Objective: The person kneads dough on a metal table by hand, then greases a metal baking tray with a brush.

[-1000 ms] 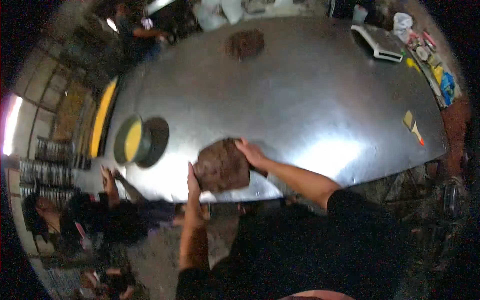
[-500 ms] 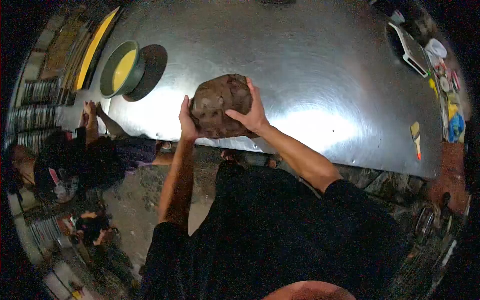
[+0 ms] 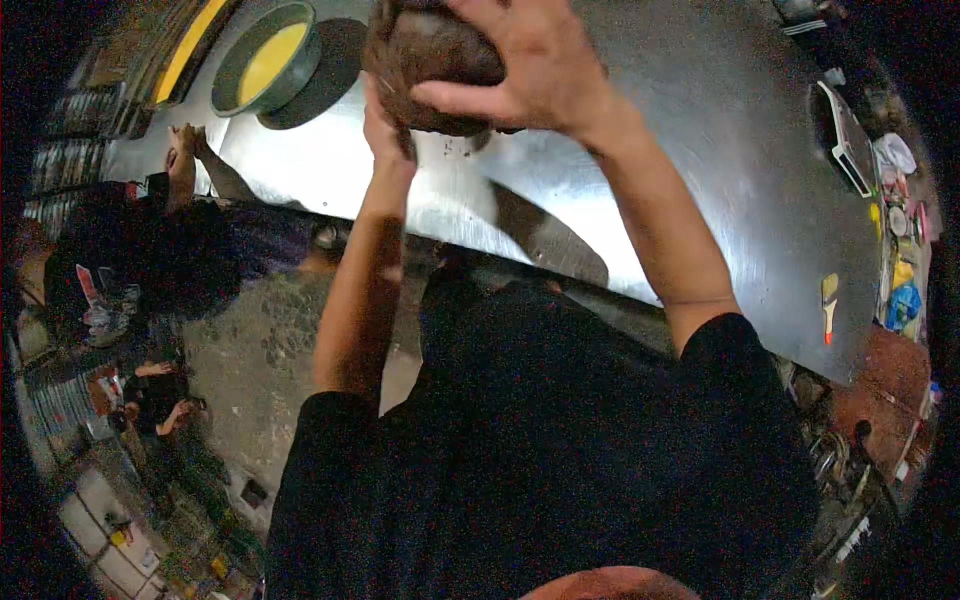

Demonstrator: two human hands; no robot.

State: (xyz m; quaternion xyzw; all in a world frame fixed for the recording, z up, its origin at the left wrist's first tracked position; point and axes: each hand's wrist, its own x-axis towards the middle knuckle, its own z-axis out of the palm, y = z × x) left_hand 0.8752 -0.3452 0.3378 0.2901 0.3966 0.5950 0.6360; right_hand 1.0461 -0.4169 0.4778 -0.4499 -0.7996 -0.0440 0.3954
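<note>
Brown lump (image 3: 432,60), right of basin (image 3: 300,75), held between left hand (image 3: 386,132) and right hand (image 3: 548,70); seemingly raised since 0.5 s ago, apparently clear of desk (image 3: 690,130), weight thus on 2 hands

Both arms (image 3: 660,220) extended forward, right fingers (image 3: 483,14) spread, left fingers (image 3: 374,104) partly hidden

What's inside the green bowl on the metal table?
Something yellow shows inside the green bowl, with some bare inner wall beside it. Whatever lies beneath the yellow surface is covered and cannot be seen.
</note>
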